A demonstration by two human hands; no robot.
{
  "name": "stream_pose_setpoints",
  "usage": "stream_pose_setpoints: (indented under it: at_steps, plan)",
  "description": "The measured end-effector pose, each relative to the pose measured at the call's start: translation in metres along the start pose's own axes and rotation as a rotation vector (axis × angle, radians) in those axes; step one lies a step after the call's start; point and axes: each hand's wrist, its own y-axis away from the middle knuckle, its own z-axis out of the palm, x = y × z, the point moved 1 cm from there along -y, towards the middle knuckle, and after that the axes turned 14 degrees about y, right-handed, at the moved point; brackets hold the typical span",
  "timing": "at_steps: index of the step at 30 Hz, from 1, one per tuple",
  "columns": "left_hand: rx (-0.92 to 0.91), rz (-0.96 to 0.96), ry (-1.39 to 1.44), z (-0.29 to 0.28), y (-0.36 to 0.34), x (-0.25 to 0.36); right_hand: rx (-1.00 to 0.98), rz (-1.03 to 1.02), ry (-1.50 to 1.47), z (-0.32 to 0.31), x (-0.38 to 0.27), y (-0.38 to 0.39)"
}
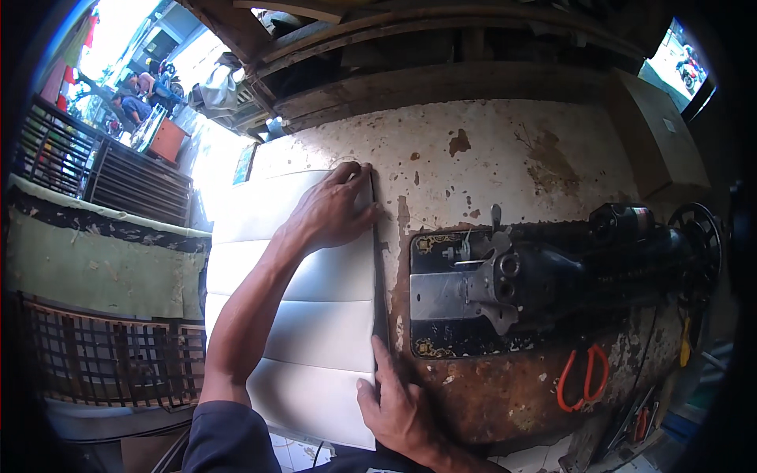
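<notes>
A white padded panel (315, 335) with several stitched cross seams lies along the left part of the worktable. My left hand (335, 211) reaches across it, its fingers curled over the far right corner and its thumb at the right edge. Lower on the same edge, my right hand (398, 410) grips the panel with the thumb on top and the index finger stretched along the side. The fingers beneath are partly hidden. Just right of the panel a black sewing machine (544, 272) is set in the table, its metal needle-end facing the panel.
Red-handled scissors (583, 380) lie at the near side of the sewing machine. The stained worktable (497, 169) stretches beyond it to a cardboard box (654, 138). Slatted wooden racks (142, 185) stand at left. People (142, 94) are outside, far left.
</notes>
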Motion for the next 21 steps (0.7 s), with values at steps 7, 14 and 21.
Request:
stream_pose_setpoints:
  at_steps: [7, 14, 21]
  plan:
    - [0.094, 0.171, 0.081, 0.02, 0.005, -0.05, 0.005, -0.039, 0.072, 0.0, -0.002, 0.001]
    - [0.208, 0.194, 0.077, 0.029, 0.007, -0.037, 0.024, -0.039, 0.016, -0.001, -0.001, 0.006]
    - [0.222, 0.18, -0.011, 0.03, 0.009, -0.036, 0.058, -0.105, -0.008, -0.001, 0.0, 0.004]
